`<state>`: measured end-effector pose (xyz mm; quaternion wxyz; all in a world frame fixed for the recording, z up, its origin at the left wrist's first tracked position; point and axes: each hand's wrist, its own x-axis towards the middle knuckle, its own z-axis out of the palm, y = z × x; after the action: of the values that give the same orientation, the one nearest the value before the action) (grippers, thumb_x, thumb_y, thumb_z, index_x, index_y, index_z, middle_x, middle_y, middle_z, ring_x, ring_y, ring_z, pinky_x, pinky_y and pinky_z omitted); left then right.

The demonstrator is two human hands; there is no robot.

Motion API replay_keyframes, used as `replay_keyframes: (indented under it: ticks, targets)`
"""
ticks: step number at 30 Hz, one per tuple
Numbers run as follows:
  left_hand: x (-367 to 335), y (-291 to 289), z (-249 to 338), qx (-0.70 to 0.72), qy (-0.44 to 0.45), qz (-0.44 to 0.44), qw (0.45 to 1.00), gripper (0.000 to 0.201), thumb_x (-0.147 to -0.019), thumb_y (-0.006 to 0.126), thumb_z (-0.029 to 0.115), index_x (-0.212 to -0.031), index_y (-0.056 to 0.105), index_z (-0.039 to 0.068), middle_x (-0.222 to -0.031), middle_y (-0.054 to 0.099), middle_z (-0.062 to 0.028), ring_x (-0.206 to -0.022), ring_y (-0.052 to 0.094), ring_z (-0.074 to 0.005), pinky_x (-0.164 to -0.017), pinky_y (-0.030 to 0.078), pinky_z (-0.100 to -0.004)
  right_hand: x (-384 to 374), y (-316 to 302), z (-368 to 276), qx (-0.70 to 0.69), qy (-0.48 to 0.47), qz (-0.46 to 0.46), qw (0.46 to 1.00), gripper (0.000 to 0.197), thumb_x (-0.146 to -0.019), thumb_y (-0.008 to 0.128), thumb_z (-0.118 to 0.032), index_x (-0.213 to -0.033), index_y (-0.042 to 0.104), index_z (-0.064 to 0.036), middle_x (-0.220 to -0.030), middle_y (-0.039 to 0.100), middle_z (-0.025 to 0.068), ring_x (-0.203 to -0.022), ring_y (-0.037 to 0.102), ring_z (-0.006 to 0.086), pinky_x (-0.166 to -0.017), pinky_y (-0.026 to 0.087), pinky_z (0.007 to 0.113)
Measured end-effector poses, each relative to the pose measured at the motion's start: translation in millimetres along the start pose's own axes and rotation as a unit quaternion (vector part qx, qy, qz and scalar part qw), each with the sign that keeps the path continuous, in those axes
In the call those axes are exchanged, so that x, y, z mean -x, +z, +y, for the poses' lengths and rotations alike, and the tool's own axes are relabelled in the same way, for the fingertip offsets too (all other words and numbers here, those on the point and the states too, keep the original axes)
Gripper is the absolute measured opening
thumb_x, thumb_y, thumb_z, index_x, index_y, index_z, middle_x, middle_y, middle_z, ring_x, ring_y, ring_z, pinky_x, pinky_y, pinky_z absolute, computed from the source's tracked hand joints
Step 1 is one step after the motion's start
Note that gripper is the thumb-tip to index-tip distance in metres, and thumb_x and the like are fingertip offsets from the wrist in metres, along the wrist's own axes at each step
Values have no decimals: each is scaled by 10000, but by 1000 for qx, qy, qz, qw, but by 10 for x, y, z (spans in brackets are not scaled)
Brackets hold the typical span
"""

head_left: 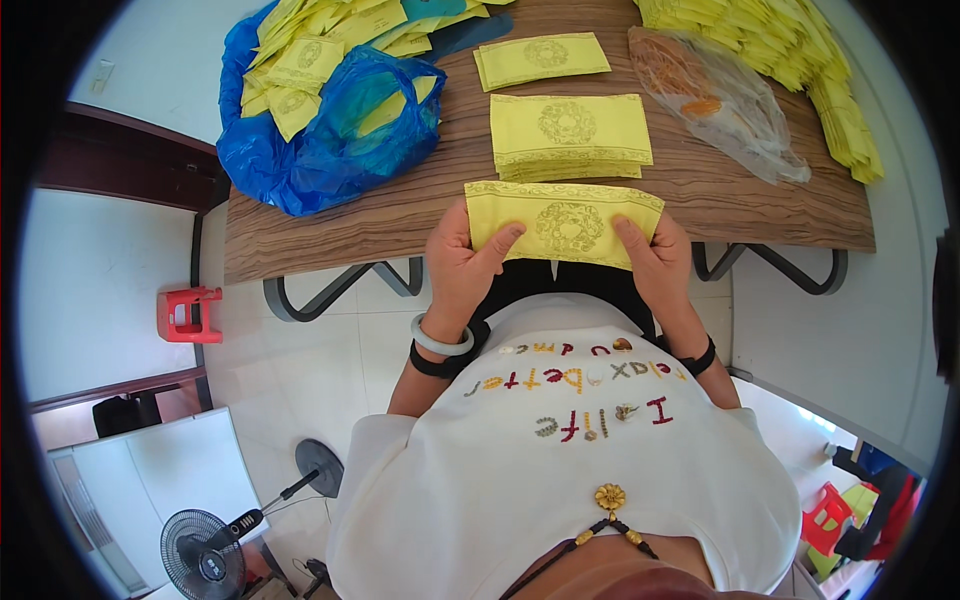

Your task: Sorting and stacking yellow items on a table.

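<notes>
Between my two hands I hold a yellow printed paper packet (565, 222) with a round dark design, just off the table's front edge. My left hand (468, 250) grips its left end, thumb on the front face. At the right end my right hand (652, 248) pinches it the same way; the fingers of both hands are largely hidden behind it. Just beyond lies a stack of matching yellow packets (572, 130) on the table. A smaller pile of yellow packets (543, 60) sits farther back.
A blue plastic bag (290, 165) full of yellow packets stands at the table's left. Toward the right lie a clear bag (735, 115) of orange rubber bands and a large heap of yellow packets (780, 50). The wooden table (330, 235) has dark metal legs (335, 295).
</notes>
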<state>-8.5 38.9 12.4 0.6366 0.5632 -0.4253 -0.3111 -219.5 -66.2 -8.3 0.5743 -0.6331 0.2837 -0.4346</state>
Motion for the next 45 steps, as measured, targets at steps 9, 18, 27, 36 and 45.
replay_keyframes:
  ticks: [9,18,27,36,45]
  targets:
    - [-65,-22,44,-13,-7,-12,1000,231,-960,671,177,-1131,634,27,-850,680,9,-559,513,0,-464,393,-156,-34,-20,-14,-1,-4,-15,1000,223,-1005,602,-148,-1154,654,9,-983,691,-9,-826,575,23,-726,471,193]
    - [-533,-95,340,-36,-59,-96,993,254,-999,591,166,-1212,567,30,-836,668,15,-562,506,-6,-488,403,-157,-344,-246,-299,42,76,-45,995,277,-1022,573,-195,-1216,631,-6,-894,648,-52,-685,492,-9,-576,385,167]
    - [-1255,-55,304,-115,37,-93,988,418,-929,637,87,-1305,483,-16,-703,609,-8,-566,528,-70,-524,431,-221,-1223,-212,-373,33,9,56,998,353,-975,627,-158,-1303,579,-35,-755,560,-87,-596,413,-2,-524,315,182]
    - [-1317,-109,57,-234,16,-107,966,550,-889,668,101,-1374,442,-28,-638,557,-36,-549,533,-130,-544,418,-278,-1395,-352,-170,267,-4,4,964,442,-925,684,-168,-1337,559,-69,-633,354,-80,-588,342,38,-543,286,231]
    - [-1271,-154,120,-251,-12,-130,959,546,-890,685,153,-1363,470,-14,-624,557,-33,-555,540,-149,-552,425,-290,-1315,-338,-162,304,-11,4,952,448,-944,661,-199,-1351,537,-58,-618,363,-63,-588,358,50,-551,311,239]
